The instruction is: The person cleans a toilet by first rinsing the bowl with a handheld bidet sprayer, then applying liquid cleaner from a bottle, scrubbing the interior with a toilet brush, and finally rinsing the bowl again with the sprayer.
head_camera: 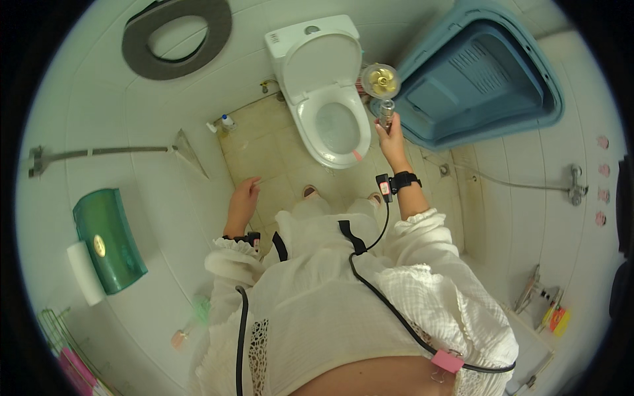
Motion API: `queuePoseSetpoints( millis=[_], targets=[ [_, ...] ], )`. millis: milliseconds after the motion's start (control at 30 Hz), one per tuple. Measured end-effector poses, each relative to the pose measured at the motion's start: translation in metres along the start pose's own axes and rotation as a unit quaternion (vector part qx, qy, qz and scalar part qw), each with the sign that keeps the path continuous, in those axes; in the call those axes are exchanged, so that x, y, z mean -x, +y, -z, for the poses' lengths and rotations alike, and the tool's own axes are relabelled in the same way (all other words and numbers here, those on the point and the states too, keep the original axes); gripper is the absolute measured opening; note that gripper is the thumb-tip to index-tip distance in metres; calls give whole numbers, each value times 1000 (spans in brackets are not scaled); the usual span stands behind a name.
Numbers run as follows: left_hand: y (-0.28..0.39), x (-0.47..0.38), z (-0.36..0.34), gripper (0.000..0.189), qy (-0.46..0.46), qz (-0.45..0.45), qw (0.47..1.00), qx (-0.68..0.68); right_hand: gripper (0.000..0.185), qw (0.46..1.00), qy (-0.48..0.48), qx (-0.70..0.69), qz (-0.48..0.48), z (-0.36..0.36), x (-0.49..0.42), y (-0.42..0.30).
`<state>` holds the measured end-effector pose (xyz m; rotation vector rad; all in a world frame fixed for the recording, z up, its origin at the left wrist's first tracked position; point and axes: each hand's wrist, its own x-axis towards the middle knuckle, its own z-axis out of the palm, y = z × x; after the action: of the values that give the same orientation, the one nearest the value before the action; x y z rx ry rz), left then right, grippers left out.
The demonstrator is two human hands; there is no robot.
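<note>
My right hand (390, 136) grips the handle of a handheld shower head (381, 81) with a clear round head and a gold-coloured fan wheel inside. It is held up beside the toilet bowl's right side. The white toilet (333, 128) stands ahead of me with its lid raised and its seat down; a pink tab (357, 156) sticks to the front of the seat. My left hand (243, 200) hangs over the tiled floor at the left, empty, its fingers loosely bent.
A large blue plastic tub (480, 79) leans at the right wall. Along that wall a shower hose (515, 184) runs from the mixer tap (575, 185). The left wall carries a metal bar (119, 150) and a green paper holder (116, 242). Bottles (228, 121) stand in the left corner.
</note>
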<state>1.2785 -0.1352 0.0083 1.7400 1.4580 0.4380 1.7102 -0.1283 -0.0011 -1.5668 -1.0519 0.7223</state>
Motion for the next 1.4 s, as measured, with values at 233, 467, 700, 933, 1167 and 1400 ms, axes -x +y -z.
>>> queuePoseSetpoints(
  millis=[233,467,700,933,1167,1400],
  targets=[
    [-22,11,6,27,67,-1,998,-2,31,999,-35,22,-21,-13,13,22],
    [-37,16,-10,24,67,153,982,92,33,994,-61,76,-48,17,31,60],
    [-114,-32,-45,21,154,133,979,-10,35,980,-130,113,-102,28,36,107],
    [-252,-182,-46,25,200,139,968,-62,34,969,-140,131,-159,-25,29,156],
    [-448,-384,-73,40,196,134,955,-176,35,970,-87,91,-207,-115,11,225],
    [-586,-519,-111,48,30,162,895,-416,39,969,-33,121,-213,-139,7,289]
  ],
)
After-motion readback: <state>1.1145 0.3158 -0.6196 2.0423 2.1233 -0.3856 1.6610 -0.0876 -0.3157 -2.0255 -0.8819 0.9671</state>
